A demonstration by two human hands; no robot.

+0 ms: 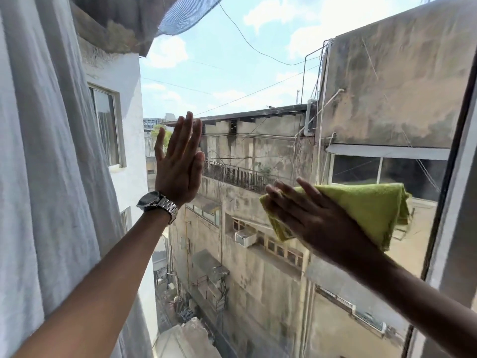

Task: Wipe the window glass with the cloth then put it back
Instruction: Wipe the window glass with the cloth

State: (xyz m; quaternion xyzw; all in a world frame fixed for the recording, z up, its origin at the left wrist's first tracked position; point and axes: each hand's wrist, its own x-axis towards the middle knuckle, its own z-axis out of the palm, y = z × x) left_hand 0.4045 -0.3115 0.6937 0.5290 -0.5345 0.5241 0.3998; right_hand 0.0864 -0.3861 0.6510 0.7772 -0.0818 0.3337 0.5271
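Observation:
The window glass (258, 81) fills the middle of the view, with buildings and sky behind it. A folded yellow-green cloth (371, 208) lies flat against the pane at the right. My right hand (317, 223) presses the cloth on the glass, fingers spread over its left part. My left hand (178, 161), with a metal watch on the wrist, rests flat on the glass to the left, fingers together and pointing up, holding nothing.
A white curtain (51, 177) hangs along the left side. The window frame (454, 202) runs down the right edge, close to the cloth.

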